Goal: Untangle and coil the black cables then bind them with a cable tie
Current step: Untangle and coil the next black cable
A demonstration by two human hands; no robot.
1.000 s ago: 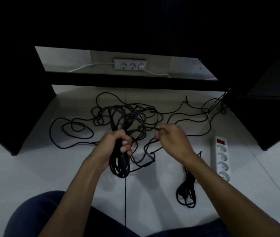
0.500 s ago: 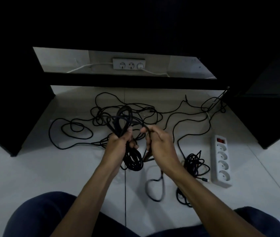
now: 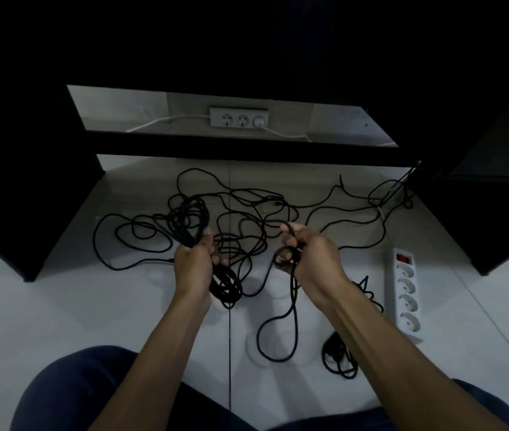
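A partly wound coil of black cable (image 3: 197,225) is gripped in the left hand (image 3: 195,262), its fingers curled round the bunched turns, with loops standing above the fist and more hanging below it. The hands, almost touching half a second ago, are now drawn apart, and a fresh length of cable (image 3: 290,306) has been pulled out between them. That length is pinched in the right hand (image 3: 312,259), fingers closed round it, and a long open loop is left dangling beneath the wrist toward the tiled floor (image 3: 60,306). Judged from this, another turn is being measured off for the coil, so the winding is under way but far from done.

Most of the cable is still spread over the floor beyond the hands, near the foot of the dark furniture (image 3: 29,197), in thin, loose, overlapping curves; it appears limp and matte, and several crossings remain to be cleared. A smaller black bundle (image 3: 338,359) is seen on the floor beneath the right forearm, just beside a white power strip (image 3: 407,293) with a red switch. A second white socket strip (image 3: 239,118) is seen on the lower shelf. No cable tie can be made out in the dim light.
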